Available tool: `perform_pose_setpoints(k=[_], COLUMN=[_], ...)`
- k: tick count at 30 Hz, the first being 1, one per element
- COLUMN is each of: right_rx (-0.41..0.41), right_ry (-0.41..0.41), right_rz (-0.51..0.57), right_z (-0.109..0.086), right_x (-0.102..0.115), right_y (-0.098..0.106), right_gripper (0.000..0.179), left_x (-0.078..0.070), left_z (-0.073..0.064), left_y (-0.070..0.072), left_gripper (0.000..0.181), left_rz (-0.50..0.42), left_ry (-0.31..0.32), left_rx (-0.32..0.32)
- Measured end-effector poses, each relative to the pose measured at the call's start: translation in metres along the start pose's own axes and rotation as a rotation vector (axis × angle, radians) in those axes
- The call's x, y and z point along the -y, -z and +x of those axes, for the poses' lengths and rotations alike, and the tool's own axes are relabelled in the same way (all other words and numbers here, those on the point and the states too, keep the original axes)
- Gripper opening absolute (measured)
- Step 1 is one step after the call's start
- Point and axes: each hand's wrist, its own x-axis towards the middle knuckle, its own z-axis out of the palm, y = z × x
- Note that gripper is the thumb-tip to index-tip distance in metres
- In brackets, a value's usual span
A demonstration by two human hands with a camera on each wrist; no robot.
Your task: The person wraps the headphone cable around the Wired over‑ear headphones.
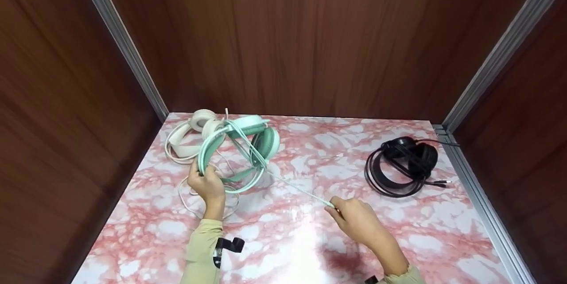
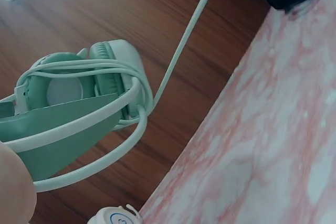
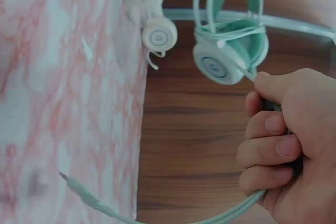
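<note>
My left hand (image 1: 207,186) grips the headband of a pair of mint-green headphones (image 1: 266,144), held up off the table at the left. Loops of their own cable wrap around the ear cups, plain in the left wrist view on the headphones (image 2: 113,66). From there a stretch of cable (image 1: 297,188) runs taut to my right hand (image 1: 359,219). In the right wrist view the fingers of that hand (image 3: 299,140) curl round the cable. Below them hangs a free length ending in a plug (image 3: 81,190).
White headphones (image 1: 179,138) with a loose white cable (image 1: 181,195) lie behind and under the green pair. Black headphones (image 1: 383,177) with a coiled cable rest at the right. Brown wood-grain panels (image 1: 310,44) enclose the pink-and-white marbled table (image 1: 310,253) at back and sides.
</note>
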Motion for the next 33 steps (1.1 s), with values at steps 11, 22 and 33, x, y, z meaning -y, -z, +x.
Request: perform_pose_setpoints(k=[11,22,33], right_rx=[-0.062,-0.179,-0.445], right_ry=[0.104,0.185,0.374], right_rz=[0.026,-0.009,0.126], right_z=[-0.007,0.008,0.049], right_x=[-0.005,0.0,-0.023], right_y=[0.05,0.112,0.118], right_gripper=[0.026,0.007,0.005], left_x=[0.027,0.037,0.013], left_z=[-0.006,0.012,-0.006], left_y=[0.0,0.005,0.01], left_gripper=[0.044,0.047,0.043], left_rz=[0.178,0.353,0.167], left_ry=[-0.32,-0.531,-0.381], left_rx=[0.181,0.563,1.219])
